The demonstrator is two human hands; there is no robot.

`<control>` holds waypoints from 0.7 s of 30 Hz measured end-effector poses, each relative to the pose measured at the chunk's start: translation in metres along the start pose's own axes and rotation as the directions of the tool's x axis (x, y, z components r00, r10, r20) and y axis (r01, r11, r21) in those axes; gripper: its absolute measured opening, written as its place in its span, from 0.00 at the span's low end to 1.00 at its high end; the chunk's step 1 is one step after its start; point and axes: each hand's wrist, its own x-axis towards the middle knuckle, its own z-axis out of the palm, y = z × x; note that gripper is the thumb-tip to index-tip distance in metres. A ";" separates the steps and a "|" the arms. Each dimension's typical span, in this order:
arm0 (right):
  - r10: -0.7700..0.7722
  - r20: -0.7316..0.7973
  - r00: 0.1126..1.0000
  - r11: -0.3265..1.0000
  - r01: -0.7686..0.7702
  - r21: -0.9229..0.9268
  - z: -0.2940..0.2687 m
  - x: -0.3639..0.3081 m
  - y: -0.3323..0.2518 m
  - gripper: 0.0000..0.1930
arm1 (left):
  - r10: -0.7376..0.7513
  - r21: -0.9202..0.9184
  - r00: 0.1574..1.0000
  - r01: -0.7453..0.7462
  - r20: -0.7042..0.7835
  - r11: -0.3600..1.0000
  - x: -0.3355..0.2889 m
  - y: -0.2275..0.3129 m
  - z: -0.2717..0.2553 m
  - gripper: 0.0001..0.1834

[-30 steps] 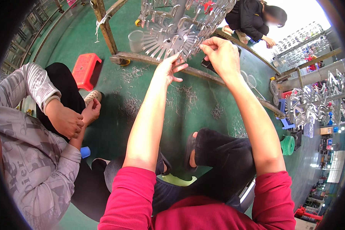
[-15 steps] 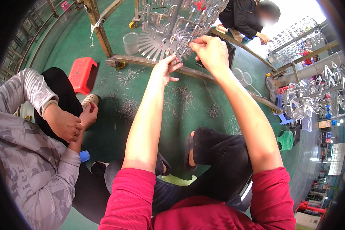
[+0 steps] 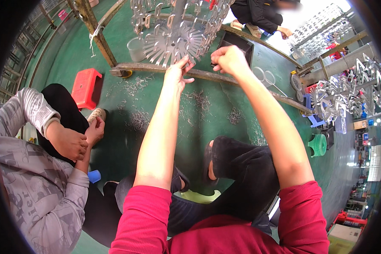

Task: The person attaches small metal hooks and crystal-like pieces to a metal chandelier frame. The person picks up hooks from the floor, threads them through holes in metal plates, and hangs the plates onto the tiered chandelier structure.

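A round hanging rack (image 3: 173, 44) with a central pole and a slatted, fan-like metal disc stands at top centre. Many small shiny metal pieces hang in rings around it. My left hand (image 3: 178, 74) is at the disc's near lower edge, thumb stretched out from the raised fingers; whether a small piece lies against them is unclear. To the rack's right, my right hand (image 3: 230, 61) is closed in a pinch, apart from the hanging pieces. What its fingertips hold, if anything, is too small to tell.
Small metal bits (image 3: 139, 120) lie scattered in heaps on the green floor. A wooden beam (image 3: 156, 67) crosses below the rack, near a clear bucket (image 3: 136, 50). A red stool (image 3: 85, 89) and a seated co-worker (image 3: 38, 182) are at left. A black crate (image 3: 241, 46) sits behind my right hand.
My right hand has drawn away from the rack's hanging pieces, still pinched. The left hand stays near the disc's edge. The whole view has shifted slightly.
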 end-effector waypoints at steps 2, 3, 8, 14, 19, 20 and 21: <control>-0.068 0.015 0.998 0.981 0.064 0.186 0.011 0.005 0.015 0.18 | 0.010 -0.010 1.000 -0.010 0.012 1.000 0.004 -0.006 0.004 0.11; -0.040 0.090 0.995 0.970 0.017 0.241 0.010 0.009 0.017 0.22 | 0.014 -0.016 1.000 -0.014 0.017 1.000 0.006 -0.008 0.006 0.11; -0.034 0.235 0.971 0.920 -0.061 0.388 0.010 0.008 0.013 0.28 | 0.051 -0.043 0.999 -0.051 0.004 0.998 0.002 -0.017 0.014 0.13; -0.023 0.215 0.976 0.924 -0.061 0.377 0.011 0.019 0.021 0.28 | 0.110 -0.094 0.994 -0.110 -0.003 0.989 -0.002 -0.029 0.023 0.11; -0.009 0.181 0.983 0.942 -0.052 0.331 0.011 0.020 0.020 0.29 | 0.137 -0.121 0.990 -0.138 -0.017 0.983 0.000 -0.036 0.026 0.12; -0.005 0.179 0.984 0.942 -0.055 0.330 0.011 0.020 0.020 0.29 | 0.139 -0.125 0.990 -0.141 -0.025 0.982 -0.001 -0.037 0.028 0.13; -0.002 0.179 0.984 0.939 -0.060 0.337 0.011 0.020 0.019 0.29 | 0.140 -0.128 0.990 -0.143 -0.032 0.981 -0.001 -0.039 0.029 0.13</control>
